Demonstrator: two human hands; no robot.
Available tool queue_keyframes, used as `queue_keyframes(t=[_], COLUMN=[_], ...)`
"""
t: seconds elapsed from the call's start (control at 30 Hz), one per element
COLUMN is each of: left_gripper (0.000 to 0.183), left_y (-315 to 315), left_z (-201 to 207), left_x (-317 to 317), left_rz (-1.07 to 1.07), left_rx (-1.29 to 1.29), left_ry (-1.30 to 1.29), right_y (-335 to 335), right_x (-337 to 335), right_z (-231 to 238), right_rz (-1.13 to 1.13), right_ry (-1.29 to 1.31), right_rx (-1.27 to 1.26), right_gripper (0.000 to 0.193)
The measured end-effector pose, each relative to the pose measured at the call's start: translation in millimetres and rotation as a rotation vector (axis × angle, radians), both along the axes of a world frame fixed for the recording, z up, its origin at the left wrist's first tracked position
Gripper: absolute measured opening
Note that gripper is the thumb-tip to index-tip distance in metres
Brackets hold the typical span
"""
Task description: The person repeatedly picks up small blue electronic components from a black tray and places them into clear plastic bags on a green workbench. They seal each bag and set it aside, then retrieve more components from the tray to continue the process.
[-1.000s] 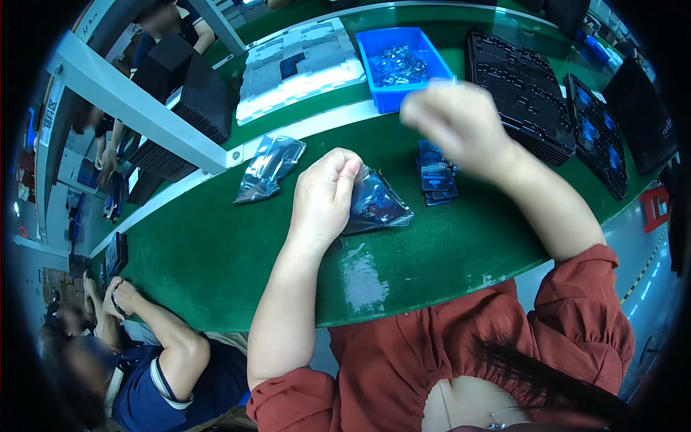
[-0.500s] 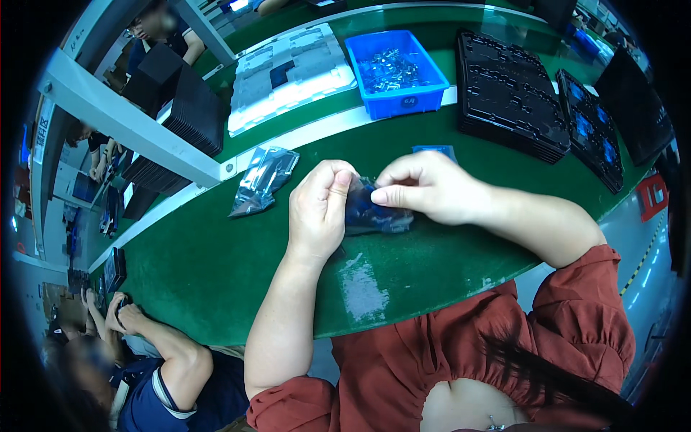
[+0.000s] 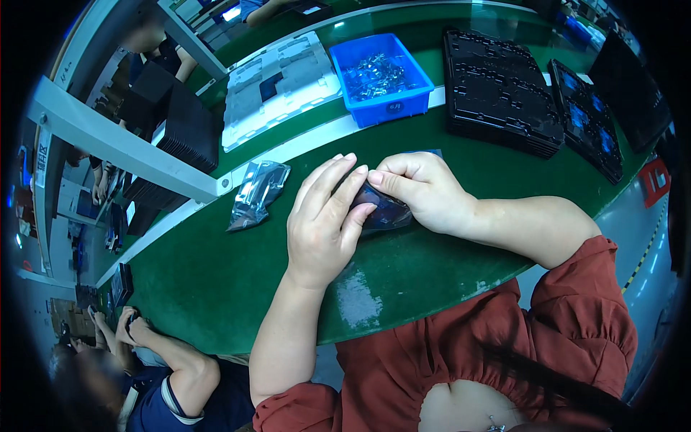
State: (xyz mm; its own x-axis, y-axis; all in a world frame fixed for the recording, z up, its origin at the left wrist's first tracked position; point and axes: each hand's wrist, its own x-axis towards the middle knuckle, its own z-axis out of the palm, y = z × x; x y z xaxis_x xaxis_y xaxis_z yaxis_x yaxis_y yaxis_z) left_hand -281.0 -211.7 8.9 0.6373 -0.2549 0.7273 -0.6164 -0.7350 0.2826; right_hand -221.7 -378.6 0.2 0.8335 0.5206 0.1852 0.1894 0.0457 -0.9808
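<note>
Just beyond the table's worn patch lies a dark, shiny see-through bag (image 3: 384, 211) with something bluish inside. My right hand (image 3: 430, 189) is closed, pinching the bag's upper edge between thumb and bent forefinger. Against the bag's left side rests my left hand (image 3: 324, 216), open, its fingers stretched out and its thumb apart over the plastic. The palms hide part of the bag, so its contents cannot be made out. Left of my hands sits a silvery crinkled bag (image 3: 259, 194). A flat dark-blue piece (image 3: 434, 153) shows partly behind my right hand.
Beyond the green table (image 3: 216, 288) stand a blue bin (image 3: 392, 109) of small metal parts, a white moulded tray (image 3: 302, 86), stacked black trays (image 3: 500, 93) and another black tray (image 3: 586, 119) with blue-looking items. A metal post (image 3: 115, 140) rises at left. A co-worker's arm (image 3: 188, 374) is at lower left.
My left hand has loosened from a pinch, its fingers now stretched out. My right hand has shifted slightly left and closed up at the bag's upper edge.
</note>
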Motion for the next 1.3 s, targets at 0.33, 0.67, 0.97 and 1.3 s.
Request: queue_keyframes(t=[0.33, 0.67, 0.97, 1.3], left_gripper=[0.017, 0.016, 0.011, 0.018], left_y=[-9, 1, 5, -1], left_z=[0, 7, 7, 16], left_x=[0, -9, -5, -13], left_rz=[-0.038, -0.204, -0.085, 0.051], left_rx=[-0.04, -0.23, -0.021, 0.164], left_ry=[0.024, 0.184, 0.084, -0.007], right_y=[-1, -7, -11, -13], right_x=[1, 34, 27, 8], right_z=[1, 9, 29, 25], right_rz=[0.066, 0.057, 0.291, 0.204], right_ry=[-0.053, -0.807, -0.125, -0.319], right_rx=[-0.08, -0.341, -0.387, -0.377], right_gripper=[0.026, 0.018, 0.037, 0.027])
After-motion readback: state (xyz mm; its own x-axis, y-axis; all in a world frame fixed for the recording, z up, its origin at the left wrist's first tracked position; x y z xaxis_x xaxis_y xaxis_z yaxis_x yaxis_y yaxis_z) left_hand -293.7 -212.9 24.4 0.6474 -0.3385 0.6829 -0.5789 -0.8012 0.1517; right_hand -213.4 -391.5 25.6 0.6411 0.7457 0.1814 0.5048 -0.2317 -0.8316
